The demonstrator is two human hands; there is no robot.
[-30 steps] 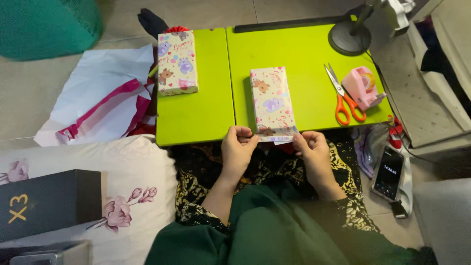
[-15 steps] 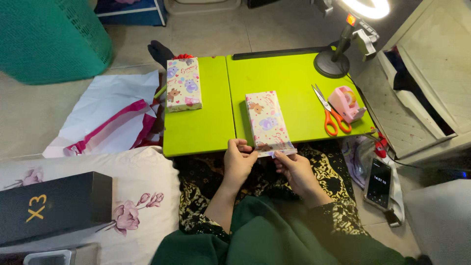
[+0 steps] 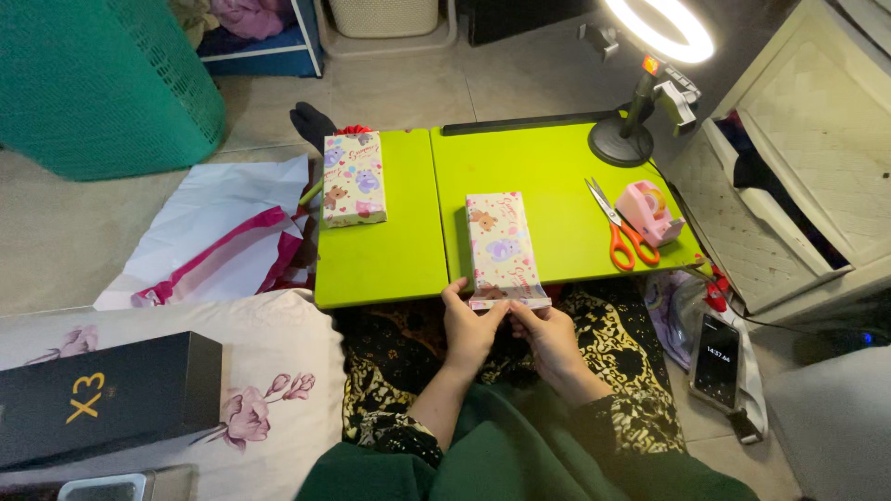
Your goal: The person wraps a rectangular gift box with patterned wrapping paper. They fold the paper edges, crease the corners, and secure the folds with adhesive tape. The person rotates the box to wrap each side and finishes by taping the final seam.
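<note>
Head view, looking down on a lime-green folding desk [image 3: 380,264] set on the floor. Near its front edge, a box wrapped in cartoon-animal gift paper [image 3: 502,243], lying flat, long side and far end neatly covered, near end overhanging the desk edge. Left hand [image 3: 471,327] at that near end, grip pinched on the loose paper flap at the left corner. Right hand [image 3: 548,332] just beside it, grip pinched on the same flap from the right and below. Both thumbs touching the paper, fingers tucked underneath and partly hidden.

Judged from this: main wrap around the box done, near end not yet closed, flap folded in but with no visible tape. A second box [image 3: 353,179] in matching paper at the desk's far left corner, fully wrapped. Orange-handled scissors [image 3: 620,230] and a pink tape dispenser [image 3: 651,212] to the right, well apart from both hands, untouched. Ring light [image 3: 662,30] on a round base at the far edge. On the floor, a phone [image 3: 716,361] to the right, white and pink wrapping sheets [image 3: 215,237] to the left, a floral pillow [image 3: 269,390] with a black carton [image 3: 102,397] on it.
</note>
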